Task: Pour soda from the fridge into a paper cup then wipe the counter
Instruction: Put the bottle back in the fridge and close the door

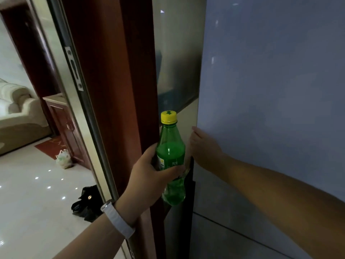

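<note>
A green soda bottle (170, 157) with a yellow cap stands upright in my left hand (149, 172), which grips it round the label; a white watch sits on that wrist. Just right of the bottle, my right hand (204, 148) lies against the left edge of the grey-blue fridge door (270, 90), its fingers curled round that edge and partly hidden. The fridge door looks closed or nearly so. No paper cup or counter is in view.
A brown wooden door frame (119, 90) stands right beside the fridge on the left. Through the doorway lie a glossy tiled floor, a black bag (87, 202), a white plastic bag (63, 158), a wooden cabinet and a pale sofa (16, 113).
</note>
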The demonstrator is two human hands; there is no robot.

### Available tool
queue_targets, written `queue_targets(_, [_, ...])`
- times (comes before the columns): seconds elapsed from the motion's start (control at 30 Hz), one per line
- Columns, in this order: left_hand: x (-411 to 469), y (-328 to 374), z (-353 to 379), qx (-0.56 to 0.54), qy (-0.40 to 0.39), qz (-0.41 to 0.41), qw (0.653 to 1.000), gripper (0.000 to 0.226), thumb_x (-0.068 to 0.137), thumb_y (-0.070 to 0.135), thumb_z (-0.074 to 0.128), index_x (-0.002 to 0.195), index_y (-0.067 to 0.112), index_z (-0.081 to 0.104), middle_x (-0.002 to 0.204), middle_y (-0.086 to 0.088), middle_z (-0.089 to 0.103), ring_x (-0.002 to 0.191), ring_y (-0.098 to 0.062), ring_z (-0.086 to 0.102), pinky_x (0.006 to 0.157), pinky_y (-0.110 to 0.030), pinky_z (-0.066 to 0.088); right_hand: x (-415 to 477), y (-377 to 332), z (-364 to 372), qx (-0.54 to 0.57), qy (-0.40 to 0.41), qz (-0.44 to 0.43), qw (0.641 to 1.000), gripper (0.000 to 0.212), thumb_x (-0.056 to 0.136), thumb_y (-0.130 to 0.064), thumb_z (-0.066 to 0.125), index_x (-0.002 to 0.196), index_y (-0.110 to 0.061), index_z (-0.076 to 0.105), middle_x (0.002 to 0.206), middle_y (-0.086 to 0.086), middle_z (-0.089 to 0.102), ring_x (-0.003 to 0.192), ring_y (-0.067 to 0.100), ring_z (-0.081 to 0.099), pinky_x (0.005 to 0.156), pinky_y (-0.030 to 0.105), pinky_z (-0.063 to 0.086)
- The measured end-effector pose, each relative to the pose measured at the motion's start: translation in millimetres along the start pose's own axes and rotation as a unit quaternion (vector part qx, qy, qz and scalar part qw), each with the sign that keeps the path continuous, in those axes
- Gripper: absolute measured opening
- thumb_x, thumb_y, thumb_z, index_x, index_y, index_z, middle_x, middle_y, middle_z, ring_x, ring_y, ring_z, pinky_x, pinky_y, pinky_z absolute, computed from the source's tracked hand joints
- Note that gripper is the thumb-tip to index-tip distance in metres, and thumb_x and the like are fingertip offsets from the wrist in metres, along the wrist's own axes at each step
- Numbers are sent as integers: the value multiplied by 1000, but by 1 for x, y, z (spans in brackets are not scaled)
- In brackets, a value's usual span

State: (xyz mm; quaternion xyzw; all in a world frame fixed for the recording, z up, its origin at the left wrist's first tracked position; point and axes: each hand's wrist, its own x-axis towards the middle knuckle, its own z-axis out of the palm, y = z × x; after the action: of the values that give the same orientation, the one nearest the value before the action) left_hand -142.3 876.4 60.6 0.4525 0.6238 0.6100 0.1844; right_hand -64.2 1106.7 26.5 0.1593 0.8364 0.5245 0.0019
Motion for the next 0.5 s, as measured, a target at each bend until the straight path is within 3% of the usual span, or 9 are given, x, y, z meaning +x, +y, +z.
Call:
queue_targets(0.13, [-17,-8,-15,-12,-20,2,1000,47,69,6,85,102,32,64,90,16,74,79,0,69,61,-8,49,-28,-18,-29,7,33,9,999,27,88,-27,53,97,-13,75,100,7,71,105,32,59,118,48,15])
queue_targets(0.27, [-33,-26,-29,-27,-31,-8,999,47,67,7,85,105,27,65,91,11,75,81,-5,71,63,-12,52,-56,-37,-52,55,85,47,994,12,80,-17,65,80,-11,76,85,7,69,95,30,62,117,47,17])
queue_targets(0.37, [-48,-39,-38,-51,-51,-28,997,46,68,6,84,105,28,66,90,9,75,82,-8,71,67,-20,52,-90,-50,-74,68,120,68,988,11,79,-20,74,86,-12,76,93,8,70,105,30,62,114,48,20])
queue_targets(0.5, [-68,-50,-40,-71,-81,-50,993,48,64,13,89,105,26,67,91,4,76,84,-14,72,73,-32,52,-137,-61,-109,94,136,78,983,14,87,-17,63,94,-12,74,105,12,69,116,31,58,113,51,26])
